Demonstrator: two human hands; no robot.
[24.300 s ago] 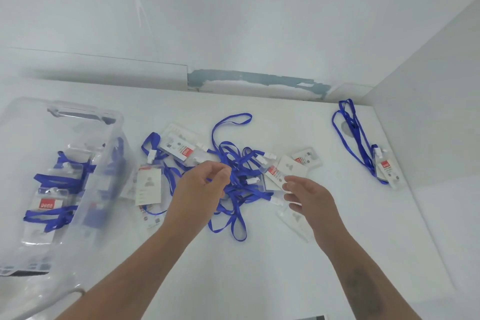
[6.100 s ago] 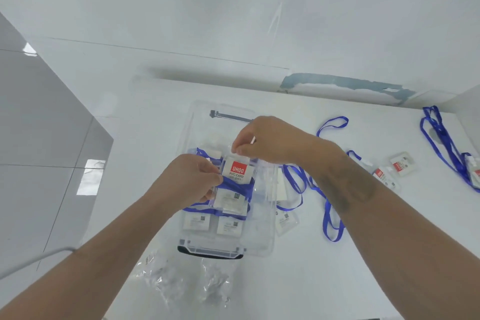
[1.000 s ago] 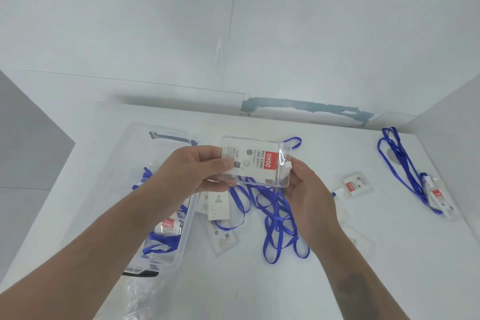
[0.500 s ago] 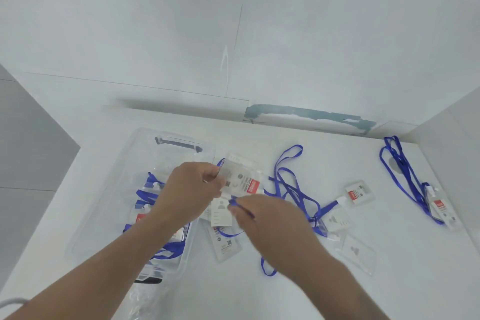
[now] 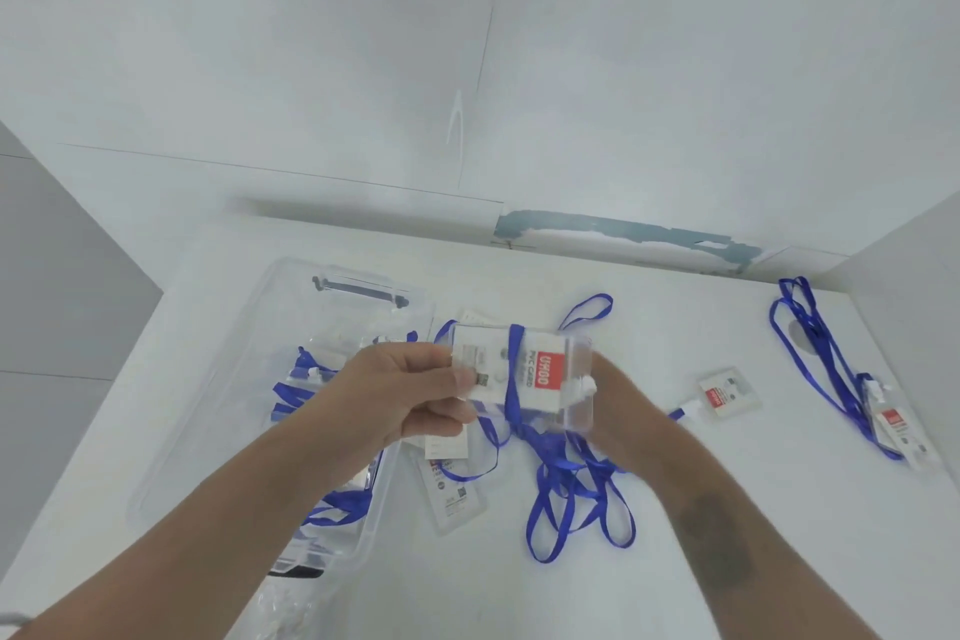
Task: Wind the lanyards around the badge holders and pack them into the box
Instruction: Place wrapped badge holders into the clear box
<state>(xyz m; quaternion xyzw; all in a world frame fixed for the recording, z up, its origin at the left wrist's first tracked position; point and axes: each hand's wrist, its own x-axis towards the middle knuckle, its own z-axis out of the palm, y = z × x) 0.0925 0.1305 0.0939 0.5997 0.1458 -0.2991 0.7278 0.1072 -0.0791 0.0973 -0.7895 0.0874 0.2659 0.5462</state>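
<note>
My left hand [image 5: 410, 395] grips the left edge of a clear badge holder [image 5: 540, 379] with a red and white card, held above the table. One turn of its blue lanyard [image 5: 514, 379] crosses the holder's face; the rest hangs down in loops [image 5: 571, 499] onto the table. My right hand [image 5: 618, 411] is mostly hidden behind the holder, so its grip cannot be made out. The clear plastic box [image 5: 249, 379] stands at the left with several wound badges [image 5: 296, 390] inside.
Loose badge holders lie on the white table: one below my hands [image 5: 452, 489], one at the right [image 5: 727, 395], and one with a blue lanyard [image 5: 831, 369] near the right wall. A wall runs along the table's back edge.
My right hand has gone from in front of the holder to behind it, carrying the lanyard across the holder's face. The holder sits a little higher and flatter towards me.
</note>
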